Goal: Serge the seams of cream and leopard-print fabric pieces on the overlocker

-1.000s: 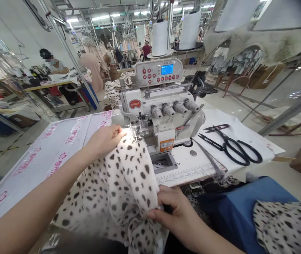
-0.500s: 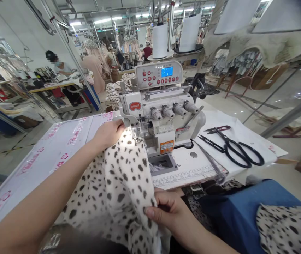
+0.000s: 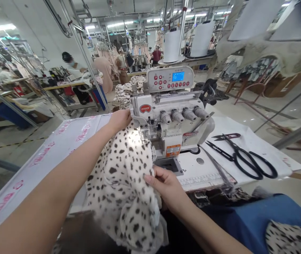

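Note:
A white plush fabric with dark spots (image 3: 121, 169) runs under the presser foot of a white overlock sewing machine (image 3: 155, 109) and hangs in folds over the table's front edge. My left hand (image 3: 121, 120) is closed on the fabric's far part, just left of the machine head, its fingertips partly hidden. In front of the needle area, my right hand (image 3: 166, 183) pinches the right edge of the cloth between thumb and fingers. The machine's lamp lights the fabric at the foot.
Black scissors (image 3: 243, 158) and small thread snips (image 3: 226, 136) lie right of the machine. White thread cones (image 3: 172, 46) stand behind it. A blue cloth (image 3: 267, 211) with another spotted piece (image 3: 293, 238) is at lower right. Other people work in the background.
My right hand has moved up closer to the presser foot with the fabric edge, which is more bunched in front. My left hand stays beside the machine head. The camera view has shifted.

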A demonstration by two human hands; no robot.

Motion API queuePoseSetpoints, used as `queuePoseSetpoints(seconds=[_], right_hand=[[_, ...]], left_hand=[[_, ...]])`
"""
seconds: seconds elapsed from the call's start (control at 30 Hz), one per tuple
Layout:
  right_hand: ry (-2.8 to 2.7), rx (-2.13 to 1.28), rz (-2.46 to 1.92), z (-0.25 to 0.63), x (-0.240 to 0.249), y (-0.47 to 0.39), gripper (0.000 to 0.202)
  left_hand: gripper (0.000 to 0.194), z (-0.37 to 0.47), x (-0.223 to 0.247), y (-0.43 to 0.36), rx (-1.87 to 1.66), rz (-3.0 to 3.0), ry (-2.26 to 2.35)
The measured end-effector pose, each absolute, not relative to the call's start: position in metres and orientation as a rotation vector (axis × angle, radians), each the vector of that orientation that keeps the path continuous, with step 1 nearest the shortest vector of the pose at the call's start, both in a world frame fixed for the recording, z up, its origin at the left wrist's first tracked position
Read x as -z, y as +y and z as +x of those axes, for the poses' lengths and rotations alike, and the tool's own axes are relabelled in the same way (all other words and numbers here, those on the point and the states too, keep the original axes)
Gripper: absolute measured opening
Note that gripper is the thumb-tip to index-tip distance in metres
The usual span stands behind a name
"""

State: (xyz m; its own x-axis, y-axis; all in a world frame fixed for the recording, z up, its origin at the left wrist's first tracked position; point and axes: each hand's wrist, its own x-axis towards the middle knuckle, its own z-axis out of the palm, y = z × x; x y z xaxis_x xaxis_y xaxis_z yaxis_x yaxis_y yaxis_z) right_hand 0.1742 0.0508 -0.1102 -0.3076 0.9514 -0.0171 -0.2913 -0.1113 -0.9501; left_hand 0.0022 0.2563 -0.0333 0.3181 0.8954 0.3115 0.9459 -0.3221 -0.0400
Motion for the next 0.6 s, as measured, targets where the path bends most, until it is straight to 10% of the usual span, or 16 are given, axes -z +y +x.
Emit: queuePoseSetpoints(seconds=[0.27,0.47,0.6], right_hand=[[-0.967,-1.701,-0.706,0.167,0.139,0.017,0.045],[-1.544,-1.434,-0.8,0.176,0.157,-0.023,0.009],[-1.516,-1.359,-0.841,0.171,0.157,-0.032,0.033]], left_hand=[[0.018,-0.005,0.028,0.131,1.081,-2.136,-1.547],[0.053,-0.007,0.146,-0.062,1.131,-2.472,-1.411],[0.069,0.012,0.207,-0.089,1.319,-2.217,-1.708]])
